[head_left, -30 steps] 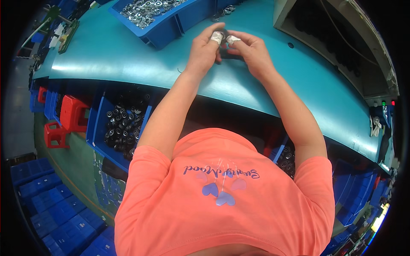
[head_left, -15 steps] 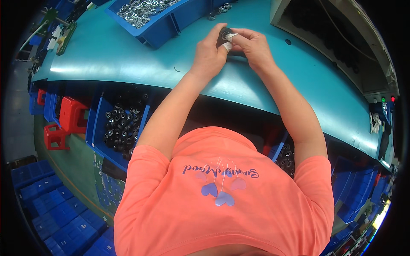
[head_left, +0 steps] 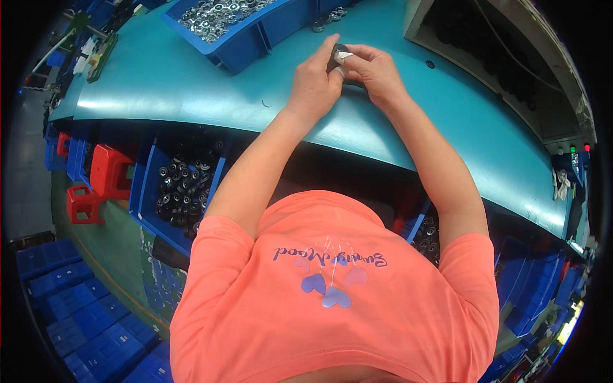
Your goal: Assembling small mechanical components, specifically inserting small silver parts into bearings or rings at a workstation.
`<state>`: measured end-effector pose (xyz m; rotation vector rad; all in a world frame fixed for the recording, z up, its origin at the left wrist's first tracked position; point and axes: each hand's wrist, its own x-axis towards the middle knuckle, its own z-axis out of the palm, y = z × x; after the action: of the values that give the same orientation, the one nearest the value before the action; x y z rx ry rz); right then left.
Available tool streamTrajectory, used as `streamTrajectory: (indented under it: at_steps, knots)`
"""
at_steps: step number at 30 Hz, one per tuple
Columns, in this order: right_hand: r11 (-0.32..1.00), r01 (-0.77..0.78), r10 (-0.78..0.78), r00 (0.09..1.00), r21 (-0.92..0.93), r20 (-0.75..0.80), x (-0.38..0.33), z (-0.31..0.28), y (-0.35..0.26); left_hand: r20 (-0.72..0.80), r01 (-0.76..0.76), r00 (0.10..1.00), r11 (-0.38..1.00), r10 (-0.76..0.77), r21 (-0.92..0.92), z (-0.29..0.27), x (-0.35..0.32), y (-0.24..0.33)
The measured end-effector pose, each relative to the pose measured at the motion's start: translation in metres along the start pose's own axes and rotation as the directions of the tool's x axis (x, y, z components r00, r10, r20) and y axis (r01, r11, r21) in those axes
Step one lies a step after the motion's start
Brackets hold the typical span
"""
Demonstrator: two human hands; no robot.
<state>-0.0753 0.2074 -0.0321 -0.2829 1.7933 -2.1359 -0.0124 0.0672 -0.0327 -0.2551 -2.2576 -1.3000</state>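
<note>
Over the teal table [head_left: 211, 96], my left hand [head_left: 313, 83] and my right hand [head_left: 379, 71] meet around a small black round part [head_left: 338, 48] that looks like a wheel. Fingers of both hands are closed on its rim, hiding much of it. White wrapping [head_left: 343, 57] covers a right-hand digit that presses on the part's face; the left thumb is wrapped too. Beyond my hands to the left stands a blue bin [head_left: 246, 45] full of shiny metal round parts [head_left: 217, 16].
A few round parts [head_left: 330, 19] lie beside the bin. At right is a box-like opening [head_left: 415, 29] with dark contents. Below the table edge, a blue crate [head_left: 148, 191] holds black wheels [head_left: 182, 191]. Red stools [head_left: 110, 172] and stacked blue crates [head_left: 96, 319] stand at left.
My hands stay together on the black part. Its face has turned slightly out of sight, and the right-hand fingers have shifted a little over it.
</note>
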Motion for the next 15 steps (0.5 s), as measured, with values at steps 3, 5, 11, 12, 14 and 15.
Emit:
streamTrajectory:
  at_steps: [3,5,11,12,14,15]
  knots:
    - [1.0,-0.013,0.013,1.0,-0.004,0.003,0.0,-0.001,0.002,-0.002,-0.058,0.998,0.995,0.059,0.086,0.002,0.0,-0.005]
    - [1.0,-0.015,0.015,1.0,0.004,-0.005,-0.003,0.0,0.001,0.006,-0.094,0.996,0.986,0.094,0.135,0.002,0.0,-0.007]
    - [0.998,-0.058,0.059,0.998,0.027,-0.029,-0.003,0.0,0.003,0.001,-0.169,0.985,0.965,0.172,0.203,0.006,0.0,-0.01]
    - [0.998,-0.06,0.06,0.998,0.028,-0.015,-0.003,0.0,0.002,0.005,-0.162,0.987,0.973,0.163,0.166,0.005,0.0,-0.01]
    - [0.997,-0.066,0.064,0.997,0.048,0.043,-0.002,-0.003,0.001,0.017,-0.146,0.989,0.985,0.145,0.093,0.002,0.002,-0.008]
    - [0.995,-0.072,0.066,0.994,0.066,0.089,0.001,-0.009,0.0,0.067,0.033,0.997,0.997,-0.029,-0.068,0.0,0.003,-0.006]
